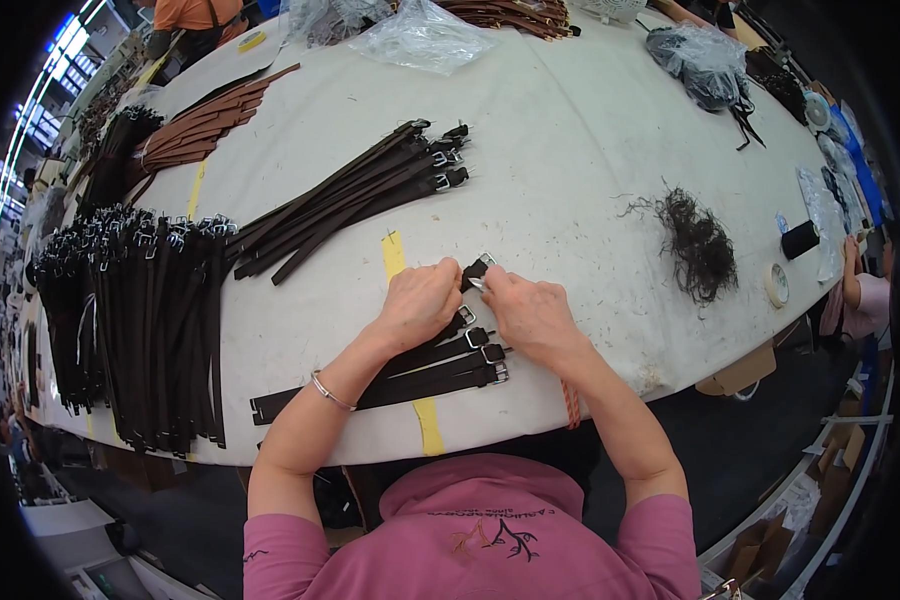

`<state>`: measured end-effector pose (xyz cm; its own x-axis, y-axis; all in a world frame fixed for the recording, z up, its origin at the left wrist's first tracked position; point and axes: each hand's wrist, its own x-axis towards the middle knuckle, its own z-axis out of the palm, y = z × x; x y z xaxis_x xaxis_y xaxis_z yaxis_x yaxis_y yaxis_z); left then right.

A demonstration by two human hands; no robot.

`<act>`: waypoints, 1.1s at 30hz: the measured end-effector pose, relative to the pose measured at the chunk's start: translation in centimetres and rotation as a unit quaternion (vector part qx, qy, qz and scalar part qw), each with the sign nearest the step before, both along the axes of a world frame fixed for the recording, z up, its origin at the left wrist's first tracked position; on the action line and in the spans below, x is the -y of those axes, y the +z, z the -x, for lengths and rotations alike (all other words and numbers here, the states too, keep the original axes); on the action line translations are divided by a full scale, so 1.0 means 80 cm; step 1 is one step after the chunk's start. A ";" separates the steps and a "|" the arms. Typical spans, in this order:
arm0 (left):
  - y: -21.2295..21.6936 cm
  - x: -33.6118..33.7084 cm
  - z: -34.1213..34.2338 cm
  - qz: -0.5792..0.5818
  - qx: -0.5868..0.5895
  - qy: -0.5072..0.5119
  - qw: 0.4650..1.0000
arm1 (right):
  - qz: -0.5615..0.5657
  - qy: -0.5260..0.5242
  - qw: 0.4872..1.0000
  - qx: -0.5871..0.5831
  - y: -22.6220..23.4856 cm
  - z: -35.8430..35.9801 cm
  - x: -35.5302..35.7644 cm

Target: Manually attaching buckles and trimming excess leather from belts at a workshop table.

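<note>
Both hands meet near the middle of the frame, fingers bent and drawn in. With my left hand (pixel 423 302) I pinch a dark buckled strap (pixel 473 272) close to its metal buckle (pixel 487 259), the curled fingers leaving little gap. My right hand (pixel 530 312) is closed around a small silvery tool (pixel 477 284), whose tip is up against the strap; my fingers hide too much for me to tell its exact kind.

Just below, partly under my left forearm, several dark straps (pixel 435 386) lie side by side, buckles toward the right, across a yellow strip (pixel 429 428). A bracelet (pixel 332 392) circles my left wrist, and a reddish cord (pixel 571 405) hangs at the table edge beside my right forearm.

On the pale-covered table (pixel 570 130), a fan of buckled straps (pixel 355 208) spreads left of centre, and a thick heap of buckled straps (pixel 160 330) fills the left. Brown strips (pixel 205 125) lie at upper left. Right of centre sits a tangle of dark threads (pixel 695 248), with a black spool (pixel 799 240) and a tape roll (pixel 777 285) farther right. Clear plastic (pixel 425 40) lies at the top.
</note>
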<state>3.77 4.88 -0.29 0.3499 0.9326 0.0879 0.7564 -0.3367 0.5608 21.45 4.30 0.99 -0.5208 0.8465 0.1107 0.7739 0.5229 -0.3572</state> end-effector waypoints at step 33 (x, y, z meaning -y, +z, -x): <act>-0.005 0.004 -0.002 -0.018 0.003 0.017 1.000 | 0.065 -0.020 0.998 -0.010 0.005 0.005 0.003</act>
